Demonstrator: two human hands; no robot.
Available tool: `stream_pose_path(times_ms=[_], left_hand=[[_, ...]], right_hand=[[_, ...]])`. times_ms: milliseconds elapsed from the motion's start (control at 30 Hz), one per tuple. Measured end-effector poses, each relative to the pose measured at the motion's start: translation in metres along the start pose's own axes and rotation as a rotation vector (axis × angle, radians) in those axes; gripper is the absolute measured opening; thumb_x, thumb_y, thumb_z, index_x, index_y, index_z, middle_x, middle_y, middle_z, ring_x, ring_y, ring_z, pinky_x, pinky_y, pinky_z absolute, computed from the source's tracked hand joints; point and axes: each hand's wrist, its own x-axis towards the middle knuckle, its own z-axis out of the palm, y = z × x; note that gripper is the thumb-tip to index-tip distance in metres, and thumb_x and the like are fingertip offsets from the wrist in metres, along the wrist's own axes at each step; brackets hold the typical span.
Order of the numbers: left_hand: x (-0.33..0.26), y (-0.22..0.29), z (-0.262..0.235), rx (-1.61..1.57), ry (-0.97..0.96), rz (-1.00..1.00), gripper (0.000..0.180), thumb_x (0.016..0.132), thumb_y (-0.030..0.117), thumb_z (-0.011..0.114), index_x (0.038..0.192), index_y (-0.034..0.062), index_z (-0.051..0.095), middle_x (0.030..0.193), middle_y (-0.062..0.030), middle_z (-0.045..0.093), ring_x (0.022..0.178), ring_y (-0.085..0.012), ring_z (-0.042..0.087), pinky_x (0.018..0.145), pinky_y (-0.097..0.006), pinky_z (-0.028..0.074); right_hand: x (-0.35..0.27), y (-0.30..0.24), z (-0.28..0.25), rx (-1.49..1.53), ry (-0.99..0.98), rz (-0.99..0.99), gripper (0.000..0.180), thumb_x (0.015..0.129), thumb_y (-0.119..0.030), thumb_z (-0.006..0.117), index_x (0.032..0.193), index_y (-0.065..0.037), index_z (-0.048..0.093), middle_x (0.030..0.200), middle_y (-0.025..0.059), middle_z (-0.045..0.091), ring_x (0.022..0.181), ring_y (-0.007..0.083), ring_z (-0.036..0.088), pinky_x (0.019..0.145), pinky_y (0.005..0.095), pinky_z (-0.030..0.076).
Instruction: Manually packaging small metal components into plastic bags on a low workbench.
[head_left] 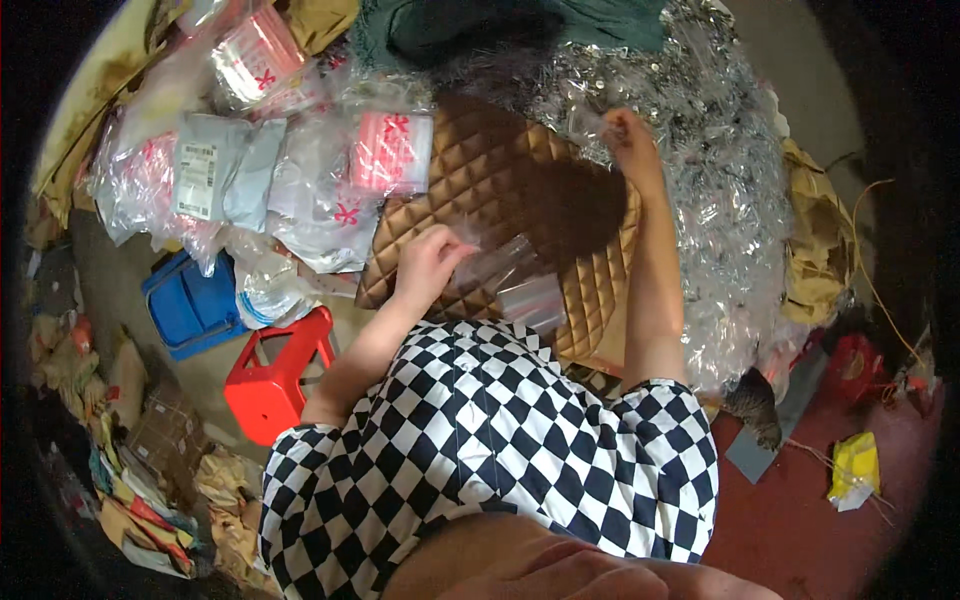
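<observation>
Left hand (425,262) holding clear bags (510,280), right hand (628,135) in plastic heap (720,180)

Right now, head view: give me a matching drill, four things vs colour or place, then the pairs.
Things:
1. stool
2. crate
3. quilted cushion
4. left hand

Descriptions:
A. blue, on the floor at left
B. holding small clear bags
C. red, beside the left forearm
D. brown, under both hands

Pairs: 1-C, 2-A, 3-D, 4-B
</observation>
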Motion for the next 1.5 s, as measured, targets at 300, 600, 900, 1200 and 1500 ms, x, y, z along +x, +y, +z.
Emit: stream_pose_path(times_ms=[300, 600, 900, 1200, 1500], left_hand=[[0.003, 0.007, -0.009, 0.197, 0.165, 0.250, 0.020, 0.076, 0.019, 0.079, 0.084, 0.0062, 0.065, 0.081, -0.0106, 0.060, 0.074, -0.0274, 0.060, 0.063, -0.037, 0.048], [-0.008, -0.005, -0.067, 0.570, 0.405, 0.478, 0.020, 0.083, 0.009, 0.068, 0.103, 0.0110, 0.070, 0.085, -0.0077, 0.057, 0.105, -0.0268, 0.057, 0.111, -0.056, 0.024], [0.018, -0.023, -0.023, 0.485, -0.261, 0.239, 0.031, 0.080, 0.011, 0.070, 0.111, 0.0081, 0.067, 0.122, -0.0205, 0.060, 0.104, -0.0372, 0.062, 0.087, -0.044, 0.051], [0.008, 0.021, 0.015, 0.127, -0.469, 0.572, 0.024, 0.072, -0.001, 0.069, 0.093, 0.0107, 0.072, 0.135, -0.0166, 0.051, 0.127, -0.0378, 0.043, 0.102, -0.043, 0.040], [-0.005, 0.034, 0.025, 0.134, -0.644, 0.647, 0.018, 0.076, 0.013, 0.076, 0.094, 0.0167, 0.076, 0.133, -0.0147, 0.054, 0.126, -0.0396, 0.044, 0.105, -0.045, 0.039]], right_hand=[[0.066, 0.021, 0.023, -1.084, 0.006, 0.142, 0.027, 0.087, -0.007, 0.052, 0.111, -0.006, 0.064, 0.094, 0.0228, 0.066, 0.094, 0.0394, 0.065, 0.079, 0.0483, 0.053], [-0.058, -0.021, 0.000, 0.458, 0.358, 0.269, 0.029, 0.094, -0.017, 0.058, 0.121, -0.005, 0.056, 0.113, 0.0152, 0.062, 0.101, 0.0345, 0.063, 0.086, 0.0496, 0.055], [-0.143, -0.072, 0.036, 0.989, 0.040, 0.484, 0.041, 0.097, -0.014, 0.052, 0.137, -0.013, 0.046, 0.119, 0.0073, 0.062, 0.094, 0.0214, 0.068, 0.057, 0.0287, 0.057], [-0.161, -0.158, 0.041, -0.530, -0.368, 0.066, 0.021, 0.082, -0.011, 0.066, 0.102, -0.007, 0.072, 0.100, 0.0114, 0.070, 0.091, 0.0254, 0.068, 0.080, 0.0319, 0.051], [-0.204, -0.093, 0.059, 0.428, -0.130, 0.361, 0.023, 0.085, -0.010, 0.067, 0.107, -0.003, 0.070, 0.103, 0.0064, 0.071, 0.093, 0.0139, 0.065, 0.084, 0.0288, 0.050]])
